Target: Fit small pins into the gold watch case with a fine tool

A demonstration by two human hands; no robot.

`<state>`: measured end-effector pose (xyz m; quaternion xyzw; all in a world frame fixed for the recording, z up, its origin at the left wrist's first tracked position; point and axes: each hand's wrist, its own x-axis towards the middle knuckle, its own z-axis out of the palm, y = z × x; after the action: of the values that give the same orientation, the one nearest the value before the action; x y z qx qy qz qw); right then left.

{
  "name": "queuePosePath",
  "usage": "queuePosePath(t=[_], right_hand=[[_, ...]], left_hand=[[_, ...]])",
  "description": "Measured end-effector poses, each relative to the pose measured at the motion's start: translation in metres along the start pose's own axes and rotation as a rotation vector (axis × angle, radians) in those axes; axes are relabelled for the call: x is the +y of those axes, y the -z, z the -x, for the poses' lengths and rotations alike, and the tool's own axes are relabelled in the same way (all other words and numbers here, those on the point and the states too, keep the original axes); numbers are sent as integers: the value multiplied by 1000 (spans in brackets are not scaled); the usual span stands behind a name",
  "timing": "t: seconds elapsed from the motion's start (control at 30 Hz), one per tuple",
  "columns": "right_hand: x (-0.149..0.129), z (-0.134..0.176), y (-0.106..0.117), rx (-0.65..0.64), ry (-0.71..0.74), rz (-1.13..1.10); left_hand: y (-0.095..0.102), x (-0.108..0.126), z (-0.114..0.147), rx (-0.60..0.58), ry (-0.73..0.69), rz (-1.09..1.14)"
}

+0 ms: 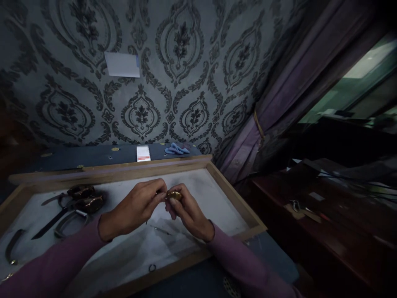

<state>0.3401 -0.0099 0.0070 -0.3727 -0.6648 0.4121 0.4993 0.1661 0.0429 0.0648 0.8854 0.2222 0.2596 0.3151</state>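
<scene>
Above the shallow wooden tray [237, 202], my right hand [189, 213] grips a round gold watch case [175, 195] between thumb and fingers. My left hand [136, 205] is closed in a pinch against the left edge of the case; what sits between its fingertips is too small to make out. Below the hands, a thin metal tool [161, 230] like a tweezer or screwdriver lies on the tray's white lining. Several dark-strapped watches [88, 203] are heaped to the left of my left hand.
A small dark ring [152, 268] lies near the tray's front edge. A separate strap [14, 246] is at far left. Behind the tray are a white packet [143, 153] and a blue cloth [176, 148]. Pliers [295, 205] rest on the reddish table [328, 231] at right.
</scene>
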Motion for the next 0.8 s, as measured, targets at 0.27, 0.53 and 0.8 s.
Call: queuePosePath(t=[0.27,0.53,0.8], right_hand=[[0,-2,-2,45,-8,-66],[2,-6,-3,44,-25,-172],[1,-5,-4,55,-30,-109]], left_hand=[[-2,-3,-2,33,-16,10],[-5,-4,0,66,-8,-13],[-5,-2,1,43,-14,-84]])
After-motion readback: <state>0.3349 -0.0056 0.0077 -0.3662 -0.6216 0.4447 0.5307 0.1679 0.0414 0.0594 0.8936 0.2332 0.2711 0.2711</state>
